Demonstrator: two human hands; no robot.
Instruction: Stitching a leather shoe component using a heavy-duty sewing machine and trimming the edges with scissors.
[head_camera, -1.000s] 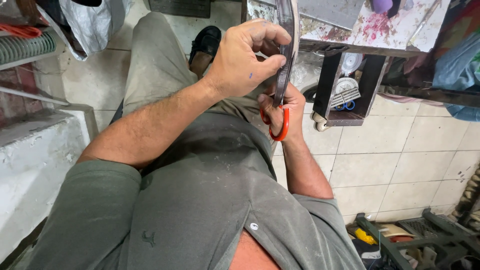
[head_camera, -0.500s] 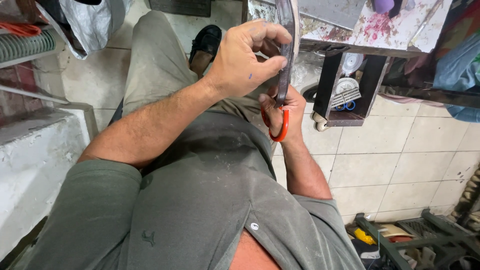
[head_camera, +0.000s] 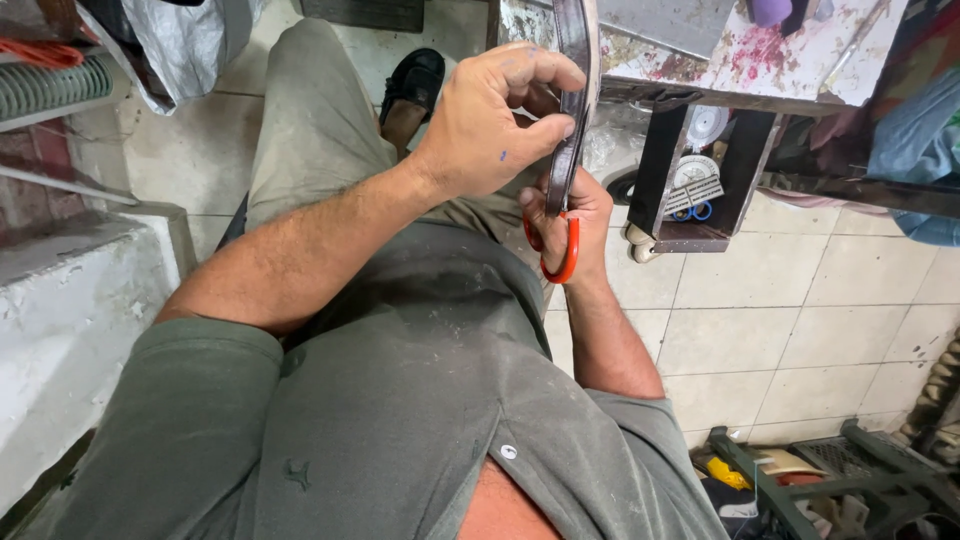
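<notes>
Pale tiles (head_camera: 800, 330) floored the room beside a paint-stained bench (head_camera: 800, 60). The left hand (head_camera: 490, 125) pinched a dark strap (head_camera: 572, 110); the right hand (head_camera: 575, 215) gripped orange-handled scissors (head_camera: 568, 255) beneath it.

I observe the left hand (head_camera: 490, 125) pinching a dark leather strap (head_camera: 572, 100) between thumb and fingers, the strap running upward past the edge of a paint-stained workbench (head_camera: 790, 55). The right hand (head_camera: 570, 215) sits just below, closed through the orange handles of a pair of scissors (head_camera: 562, 252), whose blades are hidden behind the strap. I note a grey-green shirt (head_camera: 400, 400), a black sandal (head_camera: 415, 80) on the tiled floor (head_camera: 800, 330).
</notes>
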